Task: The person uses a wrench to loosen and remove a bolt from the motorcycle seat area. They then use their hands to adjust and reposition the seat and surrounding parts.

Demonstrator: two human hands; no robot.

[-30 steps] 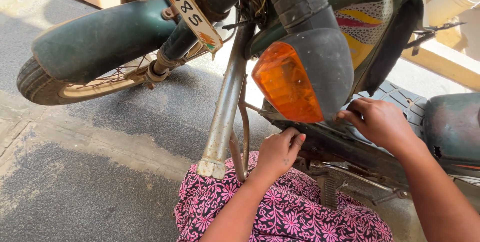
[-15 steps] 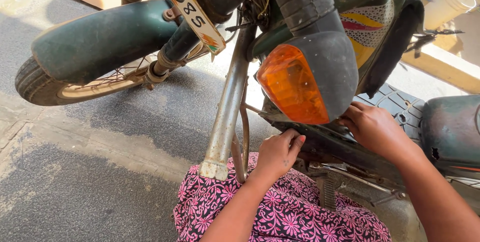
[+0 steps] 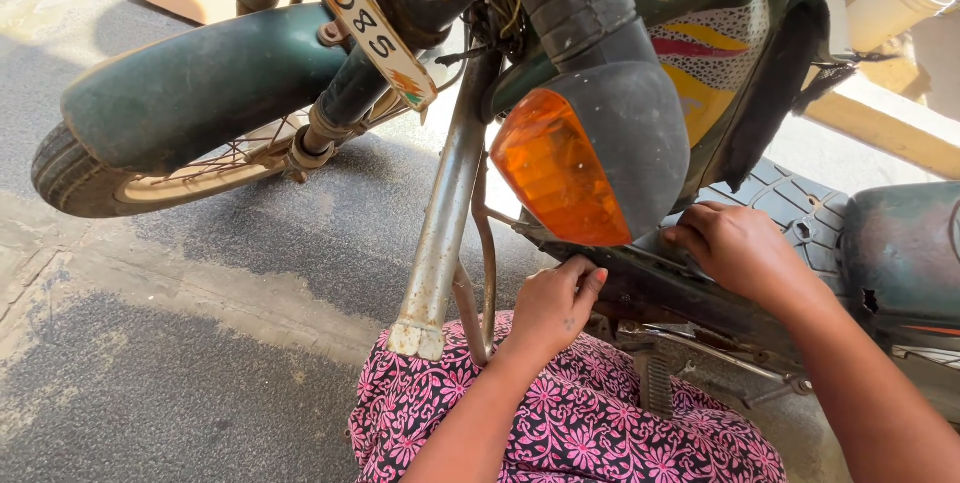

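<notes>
Harsh sunlight — hard shadows, sharp focus

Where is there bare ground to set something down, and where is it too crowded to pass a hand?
Bare pavement lies below the front wheel, left of the metal stand leg and the pink floral lap. Crowded: the left hand and right hand work under the orange indicator, among frame and footpeg.

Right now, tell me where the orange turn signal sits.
In the head view the orange turn signal hangs at centre frame, right of the grey metal bar, just above the left hand and left of the right hand.
</notes>
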